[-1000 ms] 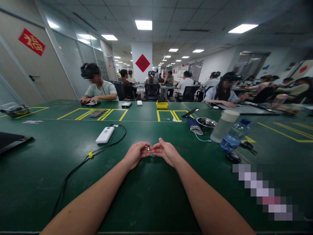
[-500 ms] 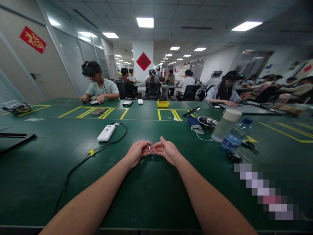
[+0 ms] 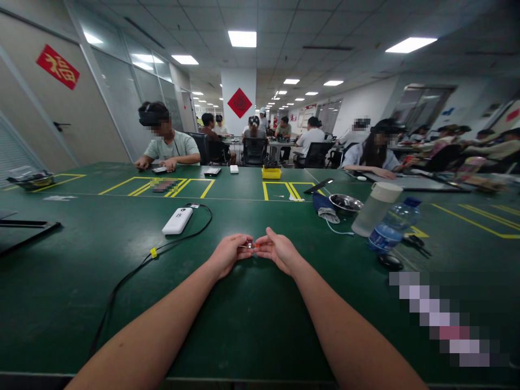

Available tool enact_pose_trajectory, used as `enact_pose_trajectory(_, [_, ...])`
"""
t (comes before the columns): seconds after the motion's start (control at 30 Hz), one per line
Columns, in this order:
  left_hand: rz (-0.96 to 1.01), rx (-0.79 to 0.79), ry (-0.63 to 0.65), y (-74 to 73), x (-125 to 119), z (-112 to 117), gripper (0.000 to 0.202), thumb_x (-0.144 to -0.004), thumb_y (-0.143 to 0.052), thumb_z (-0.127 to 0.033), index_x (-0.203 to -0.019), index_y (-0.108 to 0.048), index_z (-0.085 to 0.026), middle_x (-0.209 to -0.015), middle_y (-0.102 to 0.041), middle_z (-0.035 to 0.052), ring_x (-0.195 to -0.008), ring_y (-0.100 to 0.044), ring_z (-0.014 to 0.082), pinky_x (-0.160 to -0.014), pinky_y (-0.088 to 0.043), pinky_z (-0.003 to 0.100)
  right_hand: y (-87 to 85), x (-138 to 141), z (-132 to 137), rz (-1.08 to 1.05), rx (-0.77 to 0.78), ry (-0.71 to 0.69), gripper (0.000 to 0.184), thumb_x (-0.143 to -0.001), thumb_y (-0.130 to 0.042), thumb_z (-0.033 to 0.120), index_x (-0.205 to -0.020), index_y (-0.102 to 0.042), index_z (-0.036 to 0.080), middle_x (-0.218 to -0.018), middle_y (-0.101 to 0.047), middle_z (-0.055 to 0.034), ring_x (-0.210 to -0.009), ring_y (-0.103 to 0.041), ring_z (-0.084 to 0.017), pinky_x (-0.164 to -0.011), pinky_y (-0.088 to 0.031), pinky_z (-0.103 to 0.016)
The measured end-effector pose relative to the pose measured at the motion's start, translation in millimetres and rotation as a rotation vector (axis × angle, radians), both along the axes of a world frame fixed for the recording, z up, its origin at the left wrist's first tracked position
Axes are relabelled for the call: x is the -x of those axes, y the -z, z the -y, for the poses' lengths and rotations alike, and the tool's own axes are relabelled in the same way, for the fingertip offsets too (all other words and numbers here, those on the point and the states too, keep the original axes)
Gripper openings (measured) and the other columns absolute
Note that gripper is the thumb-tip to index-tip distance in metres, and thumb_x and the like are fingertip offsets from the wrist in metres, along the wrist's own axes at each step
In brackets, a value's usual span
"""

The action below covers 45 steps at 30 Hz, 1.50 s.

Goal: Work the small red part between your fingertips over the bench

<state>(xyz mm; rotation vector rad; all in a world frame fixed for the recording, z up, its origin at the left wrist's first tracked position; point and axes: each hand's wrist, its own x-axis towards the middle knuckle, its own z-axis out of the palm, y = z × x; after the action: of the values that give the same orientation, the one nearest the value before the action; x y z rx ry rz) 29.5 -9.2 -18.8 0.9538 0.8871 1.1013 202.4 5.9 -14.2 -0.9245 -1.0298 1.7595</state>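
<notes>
My left hand (image 3: 228, 254) is closed over the middle of the table, thumb against fingers, pinching a small shiny metal piece (image 3: 249, 245). Just right of that piece is a tiny orange bit (image 3: 257, 246), at the fingertips of my right hand (image 3: 282, 253). Whether the orange bit and the metal piece are joined is too small to make out. My right hand has its thumb raised and apart, with its fingers stretched toward the left hand; the fingertips of both hands nearly meet.
Left of my hands lies a white power bank (image 3: 177, 221) with a black cable (image 3: 134, 268). To the right stand a frosted bottle (image 3: 376, 208), a water bottle (image 3: 392, 227), a metal bowl (image 3: 346, 203) and a black mouse (image 3: 390, 262). Two people sit across the green table (image 3: 260, 325).
Both hands keep nearly the same pose, and the metal piece between the left fingers has barely shifted. The whole view has moved very slightly.
</notes>
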Motion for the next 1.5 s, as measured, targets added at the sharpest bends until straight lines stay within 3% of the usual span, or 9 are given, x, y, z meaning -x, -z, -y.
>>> enact_pose_trajectory(0.6, [-0.004, 0.007, 0.011, -2.8, -1.5, 2.1, 0.019, -0.080, -0.058, -0.022, -0.092, -0.065, -0.010, -0.089, -0.066, 0.0134, -0.074, -0.066, 0.0178, -0.064, -0.055, 0.025, -1.5, -0.4, -0.7, -0.002, 0.022, 0.010, 0.042, -0.091, -0.043, 0.039, -0.072, -0.062, 0.008, -0.070, -0.066, -0.0129, -0.064, -0.066, -0.017, -0.063, -0.054, -0.029])
enact_pose_trajectory(0.83, [-0.034, 0.019, -0.004, 1.2, -1.6, 0.7, 0.019, -0.076, -0.062, -0.014, -0.095, -0.065, -0.010, -0.088, -0.066, 0.0126, -0.070, -0.066, 0.0153, -0.065, -0.056, 0.025, 2.7, -0.3, -1.2, 0.045, -0.032, -0.006, 0.010, -0.079, -0.056, 0.014, -0.075, -0.065, 0.009, -0.074, -0.067, -0.0099, -0.068, -0.066, -0.016, -0.066, -0.055, -0.028])
enact_pose_trajectory(1.0, [-0.035, -0.013, 0.001, 4.8, -0.9, -0.3, 0.023, -0.073, -0.064, -0.008, -0.096, -0.064, -0.011, -0.087, -0.067, 0.0109, -0.069, -0.065, 0.0129, -0.067, -0.055, 0.024, 7.5, -0.2, -0.9, 0.091, -0.092, 0.006, 0.012, -0.070, -0.059, 0.003, -0.077, -0.066, 0.010, -0.073, -0.068, -0.0089, -0.069, -0.067, -0.016, -0.069, -0.056, -0.027])
enact_pose_trajectory(1.5, [-0.058, -0.003, 0.013, 3.9, -3.5, 0.6, 0.021, -0.072, -0.064, -0.005, -0.092, -0.064, -0.011, -0.079, -0.067, 0.0095, -0.065, -0.066, 0.0128, -0.062, -0.054, 0.021, 2.8, 1.8, 4.1, 0.104, -0.115, 0.005, 0.008, -0.069, -0.069, 0.010, -0.075, -0.064, 0.010, -0.072, -0.067, -0.0079, -0.064, -0.066, -0.014, -0.066, -0.056, -0.026])
